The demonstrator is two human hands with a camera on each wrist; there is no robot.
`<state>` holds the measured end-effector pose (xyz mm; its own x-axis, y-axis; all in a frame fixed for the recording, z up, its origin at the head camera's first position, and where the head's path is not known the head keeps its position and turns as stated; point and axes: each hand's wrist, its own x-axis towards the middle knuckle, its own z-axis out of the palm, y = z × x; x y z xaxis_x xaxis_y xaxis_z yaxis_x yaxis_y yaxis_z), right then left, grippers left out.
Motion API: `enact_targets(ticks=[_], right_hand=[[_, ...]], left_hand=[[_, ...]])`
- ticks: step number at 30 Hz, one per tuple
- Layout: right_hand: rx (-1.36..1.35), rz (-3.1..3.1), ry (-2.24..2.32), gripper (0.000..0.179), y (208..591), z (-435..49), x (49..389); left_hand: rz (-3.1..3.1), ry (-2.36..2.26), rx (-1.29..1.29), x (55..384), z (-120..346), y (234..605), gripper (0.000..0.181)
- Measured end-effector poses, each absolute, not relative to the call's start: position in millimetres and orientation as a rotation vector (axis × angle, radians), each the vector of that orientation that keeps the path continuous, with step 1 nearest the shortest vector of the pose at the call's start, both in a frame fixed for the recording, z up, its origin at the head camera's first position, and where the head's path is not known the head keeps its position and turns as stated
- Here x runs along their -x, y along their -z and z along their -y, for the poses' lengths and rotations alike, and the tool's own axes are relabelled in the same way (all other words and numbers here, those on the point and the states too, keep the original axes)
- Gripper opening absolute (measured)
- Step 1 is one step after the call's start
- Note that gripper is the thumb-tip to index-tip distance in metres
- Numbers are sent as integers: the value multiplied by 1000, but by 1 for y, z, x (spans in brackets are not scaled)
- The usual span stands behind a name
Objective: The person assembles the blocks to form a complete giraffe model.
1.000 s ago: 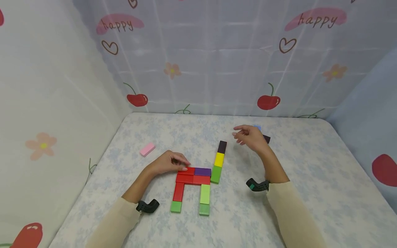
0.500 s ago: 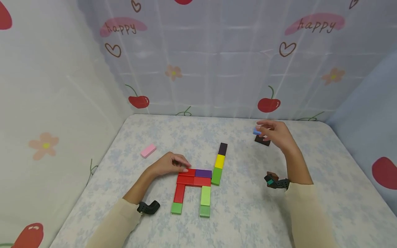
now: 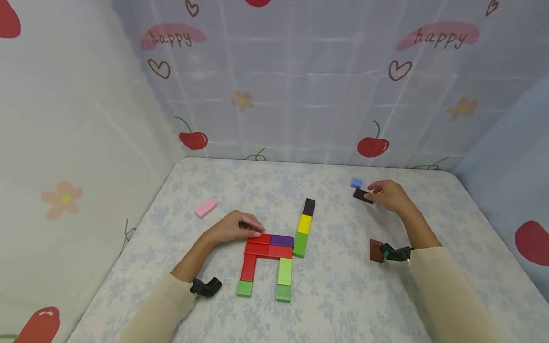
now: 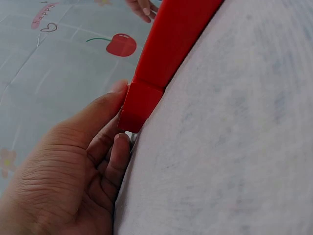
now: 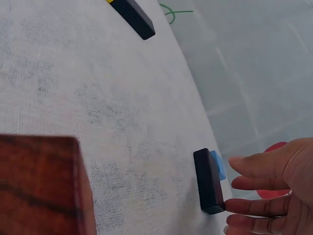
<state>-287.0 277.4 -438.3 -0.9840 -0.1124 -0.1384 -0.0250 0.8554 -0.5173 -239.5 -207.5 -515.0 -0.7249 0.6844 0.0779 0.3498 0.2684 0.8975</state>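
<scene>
the left hand (image 3: 233, 225) rests at the end of the upper red block (image 3: 263, 239), thumb tip against it, fingers loosely bent behind and not clamped round anything. the right hand (image 3: 388, 195) is at the loose black block (image 3: 360, 194), its thumb and fingers apart; a fingertip seems to touch the block's right end, but there is no grip. that black block lies flat on the far right of the surface (image 3: 334, 295), with the blue block (image 3: 356, 183) just behind it; whether the two touch i cannot tell. their closeness looks like the first risk: a pinch coming in too wide could shove the blue block or catch it as well. the brown block (image 3: 375, 251) sits close by the right camera (image 3: 396, 253) and looms large in the right wrist view, so a low sweep of that arm could knock it. the left hand could do harm too: the middle blocks look merely laid edge to edge, so a careless push of the thumb would likely slide the upper red block into the purple block (image 3: 282, 241), and that against the green block (image 3: 300, 245), skewing the slanted row with the yellow block (image 3: 305, 224). the pink block (image 3: 206, 208), well apart from both hands, seems safe.
</scene>
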Motion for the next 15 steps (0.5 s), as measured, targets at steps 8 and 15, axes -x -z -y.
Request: enact_targets(ticks=[8, 15], right_hand=[[225, -2839, 806, 51, 444, -276, 284], [337, -2807, 797, 66, 452, -276, 289]], left_hand=[[-2205, -1457, -967, 238, 207, 514, 19], [-2206, -1463, -950, 239, 207, 514, 19]])
